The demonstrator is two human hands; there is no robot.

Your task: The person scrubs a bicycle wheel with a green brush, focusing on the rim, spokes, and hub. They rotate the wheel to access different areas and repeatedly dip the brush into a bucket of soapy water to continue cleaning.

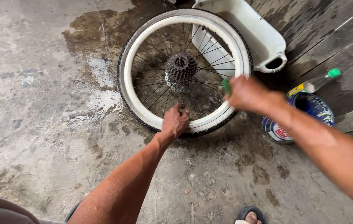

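Observation:
A bicycle wheel [143, 105] with a white rim, black tyre and a rear sprocket cluster [180, 66] leans on the wet concrete floor. My left hand [175, 121] grips the near edge of the rim and tyre. My right hand [245, 93], blurred by motion, is at the wheel's right side and holds a small green object [225, 86], of which only the end shows. What the green object is I cannot tell.
A white plastic tub [263, 39] stands behind the wheel. A blue-and-white can [309, 114] and a clear bottle with a green cap [319, 81] sit at the right by dark wooden planks [342, 37]. My sandalled foot [249, 215] shows at the bottom. Wet patches [101, 74] lie left of the wheel.

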